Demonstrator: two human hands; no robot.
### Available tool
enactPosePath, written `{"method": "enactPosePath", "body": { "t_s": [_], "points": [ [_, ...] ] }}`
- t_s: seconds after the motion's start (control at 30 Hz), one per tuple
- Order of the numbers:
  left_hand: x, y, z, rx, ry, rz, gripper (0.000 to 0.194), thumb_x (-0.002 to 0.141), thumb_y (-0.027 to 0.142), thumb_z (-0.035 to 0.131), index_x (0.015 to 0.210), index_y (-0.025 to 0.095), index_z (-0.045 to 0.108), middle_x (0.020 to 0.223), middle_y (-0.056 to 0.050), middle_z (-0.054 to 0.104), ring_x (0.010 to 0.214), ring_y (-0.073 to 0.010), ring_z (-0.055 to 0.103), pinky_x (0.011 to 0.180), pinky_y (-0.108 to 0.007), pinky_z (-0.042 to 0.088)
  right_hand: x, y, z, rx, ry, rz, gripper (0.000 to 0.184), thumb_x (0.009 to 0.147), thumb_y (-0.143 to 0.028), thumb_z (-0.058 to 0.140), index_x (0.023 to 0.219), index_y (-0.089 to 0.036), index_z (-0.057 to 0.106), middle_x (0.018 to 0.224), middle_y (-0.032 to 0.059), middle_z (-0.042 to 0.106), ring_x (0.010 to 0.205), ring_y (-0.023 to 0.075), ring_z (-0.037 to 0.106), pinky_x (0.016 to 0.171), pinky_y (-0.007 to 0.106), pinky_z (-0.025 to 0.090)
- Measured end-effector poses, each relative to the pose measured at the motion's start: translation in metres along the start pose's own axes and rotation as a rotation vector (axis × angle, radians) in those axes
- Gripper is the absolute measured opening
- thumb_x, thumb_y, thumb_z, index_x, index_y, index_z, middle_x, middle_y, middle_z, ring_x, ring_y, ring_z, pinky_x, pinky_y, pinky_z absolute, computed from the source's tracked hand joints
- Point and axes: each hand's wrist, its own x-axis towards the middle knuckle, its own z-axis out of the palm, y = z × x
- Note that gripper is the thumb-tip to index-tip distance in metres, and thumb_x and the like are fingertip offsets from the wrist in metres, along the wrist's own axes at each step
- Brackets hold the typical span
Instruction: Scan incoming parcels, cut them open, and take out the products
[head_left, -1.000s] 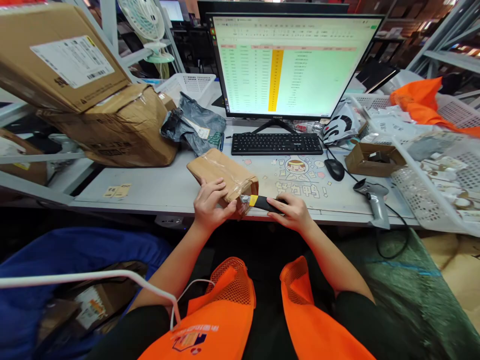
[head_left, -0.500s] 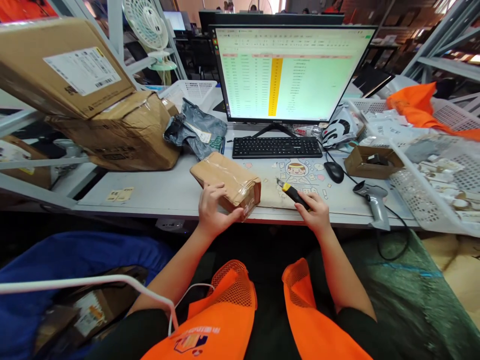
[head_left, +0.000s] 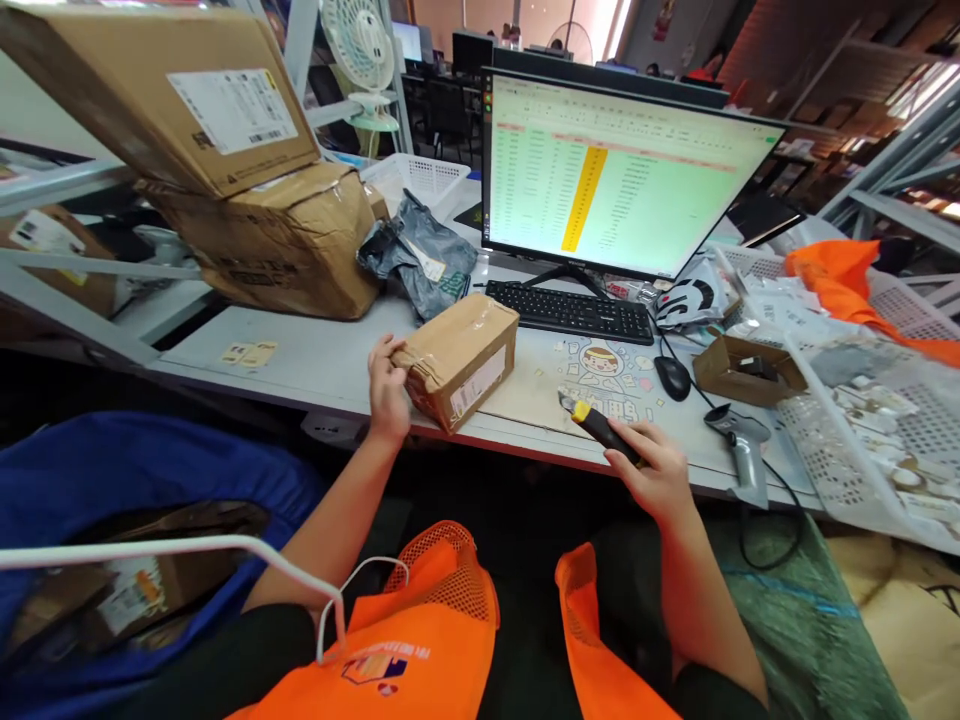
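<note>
A small brown cardboard box (head_left: 469, 340) with clear tape and a white label on its front side rests on the desk near the front edge. My left hand (head_left: 388, 388) grips its left end, fingers bent around the corner. In my right hand (head_left: 651, 462) is a black and yellow utility knife (head_left: 600, 422), its metal tip pointing left towards the box and held clear of it. The knife hovers over the desk mat (head_left: 536, 390) with its cartoon print.
Behind the box lie a grey plastic mailer (head_left: 424, 262) and a keyboard (head_left: 574, 310) below the monitor (head_left: 622, 180). Large cartons (head_left: 270, 240) are stacked at left. On the right are a mouse (head_left: 672, 378), an open small box (head_left: 750, 372), a barcode scanner (head_left: 744, 455) and a white basket (head_left: 840, 460).
The small box has been turned, so its labelled side now faces front. My left hand has shifted to its left end. The knife and right hand sit slightly lower right in view.
</note>
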Motion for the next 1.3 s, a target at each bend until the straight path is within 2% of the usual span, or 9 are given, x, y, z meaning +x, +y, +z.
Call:
{"method": "enactPosePath", "body": {
  "t_s": [0.07,0.13,0.23,0.33,0.6,0.83,1.0,1.13,1.3],
  "points": [
    [-0.010,0.014,0.006,-0.009,-0.078,0.015,0.076,0.094,0.072,0.059,0.147,0.019,0.045,0.161,-0.023,0.038,0.149,-0.0401,0.042,0.126,-0.059,0.037,0.017,-0.012,0.006,-0.009,-0.055,-0.026,0.036,0.101,-0.043,0.067,0.131,-0.027,0.078,0.102,0.0094,0.075,0.086,0.0233,0.073,0.075,0.035,0.063],
    [-0.017,0.033,0.011,-0.009,-0.135,0.038,0.090,0.084,0.062,0.078,0.151,0.020,0.037,0.157,-0.022,0.039,0.148,-0.0392,0.043,0.126,-0.057,0.036,0.033,-0.025,0.014,-0.017,-0.120,-0.057,0.037,0.102,-0.046,0.065,0.131,-0.027,0.078,0.103,0.0096,0.075,0.088,0.0230,0.073,0.076,0.035,0.063],
    [-0.023,0.062,0.017,0.014,-0.202,0.153,0.091,0.077,0.041,0.085,0.150,0.024,0.033,0.147,-0.018,0.043,0.145,-0.0368,0.044,0.124,-0.056,0.037,0.053,-0.040,0.023,-0.040,-0.230,-0.107,0.039,0.103,-0.049,0.063,0.132,-0.027,0.077,0.104,0.0098,0.074,0.087,0.0215,0.072,0.076,0.033,0.061],
    [-0.025,0.079,0.018,0.058,-0.288,0.310,0.096,0.068,0.033,0.089,0.147,0.027,0.034,0.147,-0.017,0.042,0.145,-0.0392,0.043,0.122,-0.059,0.039,0.063,-0.047,0.024,-0.075,-0.302,-0.142,0.040,0.103,-0.049,0.064,0.134,-0.026,0.076,0.102,0.0092,0.072,0.085,0.0211,0.071,0.075,0.032,0.059],
    [-0.024,0.082,0.017,0.016,-0.394,0.411,0.091,0.068,0.029,0.087,0.142,0.028,0.035,0.148,-0.017,0.041,0.141,-0.0397,0.046,0.116,-0.061,0.042,0.069,-0.048,0.013,-0.082,-0.444,-0.122,0.036,0.103,-0.044,0.065,0.132,-0.026,0.077,0.101,0.0071,0.072,0.084,0.0197,0.070,0.074,0.030,0.055],
    [-0.015,0.077,0.014,0.004,-0.431,0.383,0.091,0.067,0.029,0.089,0.141,0.027,0.035,0.148,-0.017,0.041,0.143,-0.0388,0.044,0.118,-0.060,0.042,0.080,-0.029,0.005,-0.191,-0.348,-0.042,0.039,0.100,-0.046,0.067,0.132,-0.027,0.078,0.097,0.0069,0.072,0.082,0.0205,0.068,0.073,0.031,0.052],
    [0.003,0.068,0.013,-0.012,-0.317,0.283,0.065,0.079,0.034,0.081,0.135,0.022,0.050,0.141,-0.016,0.047,0.139,-0.0348,0.049,0.119,-0.054,0.043,0.071,-0.020,0.008,0.129,-0.293,0.035,0.041,0.099,-0.052,0.066,0.125,-0.023,0.081,0.097,0.0082,0.074,0.086,0.0213,0.069,0.078,0.033,0.054],
    [0.023,0.066,0.010,0.149,-0.257,0.187,0.032,0.086,0.030,0.070,0.116,0.020,0.070,0.147,-0.015,0.050,0.145,-0.0372,0.046,0.125,-0.057,0.037,0.062,-0.018,0.020,0.460,-0.316,0.277,0.048,0.093,-0.061,0.070,0.116,-0.021,0.083,0.086,0.0063,0.074,0.072,0.0184,0.064,0.070,0.032,0.053],
    [0.028,0.098,0.003,0.135,-0.218,0.335,0.022,0.094,0.030,0.068,0.113,0.022,0.076,0.155,-0.012,0.052,0.160,-0.0408,0.024,0.131,-0.066,0.022,0.059,-0.026,0.037,0.948,-0.493,0.580,0.063,0.085,-0.075,0.070,0.091,-0.013,0.077,0.072,0.0045,0.065,0.049,0.0099,0.046,0.046,0.024,0.031]
  ]
}}
